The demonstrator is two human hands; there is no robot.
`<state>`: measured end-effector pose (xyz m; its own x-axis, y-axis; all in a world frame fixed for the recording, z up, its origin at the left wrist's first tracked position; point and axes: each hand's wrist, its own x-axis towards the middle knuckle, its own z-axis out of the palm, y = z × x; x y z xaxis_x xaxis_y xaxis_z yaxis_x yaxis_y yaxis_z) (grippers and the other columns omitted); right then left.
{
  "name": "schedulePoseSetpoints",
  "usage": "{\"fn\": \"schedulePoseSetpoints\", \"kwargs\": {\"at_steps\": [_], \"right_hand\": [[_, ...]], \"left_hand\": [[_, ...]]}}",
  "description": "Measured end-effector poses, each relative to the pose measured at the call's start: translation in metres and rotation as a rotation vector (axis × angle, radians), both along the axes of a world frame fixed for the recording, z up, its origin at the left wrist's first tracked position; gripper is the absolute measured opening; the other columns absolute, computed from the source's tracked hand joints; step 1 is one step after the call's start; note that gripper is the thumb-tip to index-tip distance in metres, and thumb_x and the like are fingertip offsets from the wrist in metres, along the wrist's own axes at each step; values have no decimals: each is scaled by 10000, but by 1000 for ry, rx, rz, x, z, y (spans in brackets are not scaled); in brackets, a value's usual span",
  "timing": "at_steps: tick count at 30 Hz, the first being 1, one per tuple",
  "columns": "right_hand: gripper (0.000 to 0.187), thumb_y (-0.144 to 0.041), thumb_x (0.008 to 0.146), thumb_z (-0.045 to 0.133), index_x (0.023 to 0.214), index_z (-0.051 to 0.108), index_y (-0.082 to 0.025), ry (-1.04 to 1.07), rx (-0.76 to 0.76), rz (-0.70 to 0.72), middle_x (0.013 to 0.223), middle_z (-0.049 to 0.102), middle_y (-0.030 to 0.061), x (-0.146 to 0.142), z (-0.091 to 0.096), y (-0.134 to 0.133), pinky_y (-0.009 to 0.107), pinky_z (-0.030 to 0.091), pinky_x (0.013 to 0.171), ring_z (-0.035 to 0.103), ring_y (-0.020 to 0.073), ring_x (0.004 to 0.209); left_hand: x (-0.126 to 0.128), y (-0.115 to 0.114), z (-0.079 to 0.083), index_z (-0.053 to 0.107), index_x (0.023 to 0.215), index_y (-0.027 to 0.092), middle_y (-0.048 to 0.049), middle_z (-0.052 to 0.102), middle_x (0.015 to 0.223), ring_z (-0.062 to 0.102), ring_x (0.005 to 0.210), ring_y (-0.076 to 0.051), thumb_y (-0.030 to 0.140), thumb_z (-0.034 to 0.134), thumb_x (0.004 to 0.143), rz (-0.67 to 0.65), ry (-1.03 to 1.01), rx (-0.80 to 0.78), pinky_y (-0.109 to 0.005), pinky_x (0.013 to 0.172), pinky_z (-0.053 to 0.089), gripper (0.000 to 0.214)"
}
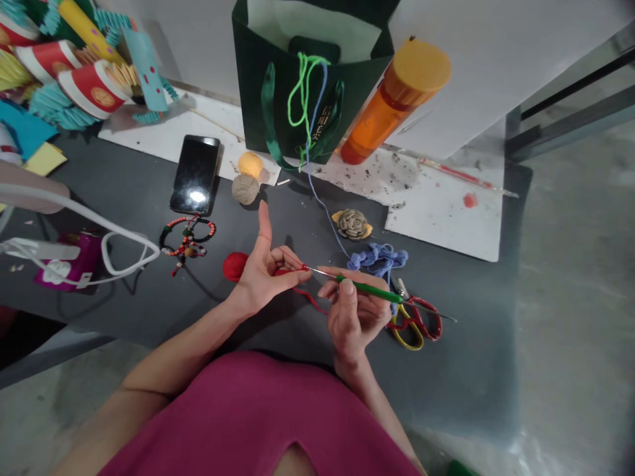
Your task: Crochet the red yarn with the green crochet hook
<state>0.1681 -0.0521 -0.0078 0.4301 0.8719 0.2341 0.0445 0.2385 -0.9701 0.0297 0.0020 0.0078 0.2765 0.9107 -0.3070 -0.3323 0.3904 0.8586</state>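
My right hand (354, 311) is closed around a crochet hook with a green handle (370, 289); its metal tip points left into red yarn. My left hand (265, 271) pinches that red yarn (292, 271) between thumb and fingers, with the index finger raised. A red strand (312, 301) trails down between the hands. A red yarn ball (234, 266) lies on the dark table (461, 370) just left of my left hand.
Scissors (414, 324) with red and yellow handles and blue yarn (380, 259) lie right of my hands. Farther back are a woven flower (352, 223), two small yarn balls (247, 178), a phone (195, 173), a bead bracelet (187, 239), a green bag (297, 86) and an orange bottle (394, 99).
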Motion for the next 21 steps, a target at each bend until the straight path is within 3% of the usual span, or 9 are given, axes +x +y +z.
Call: {"fn": "schedulePoseSetpoints", "kwargs": {"at_steps": [12, 21], "right_hand": [[66, -189, 970, 636, 992, 681, -233, -147, 55, -15, 930, 836, 31, 3, 1, -1, 281, 580, 512, 697, 122, 530], [67, -215, 975, 629, 1019, 666, -248, -184, 153, -31, 922, 835, 22, 3, -3, 0, 314, 598, 529, 731, 147, 563]], "left_hand": [[1, -2, 3, 171, 1674, 360, 37, 677, 746, 613, 681, -131, 193, 839, 779, 22, 55, 83, -243, 634, 490, 1129], [1, 1, 1, 102, 1679, 364, 49, 705, 802, 624, 684, -103, 216, 894, 724, 46, 23, 75, -207, 658, 508, 1250]]}}
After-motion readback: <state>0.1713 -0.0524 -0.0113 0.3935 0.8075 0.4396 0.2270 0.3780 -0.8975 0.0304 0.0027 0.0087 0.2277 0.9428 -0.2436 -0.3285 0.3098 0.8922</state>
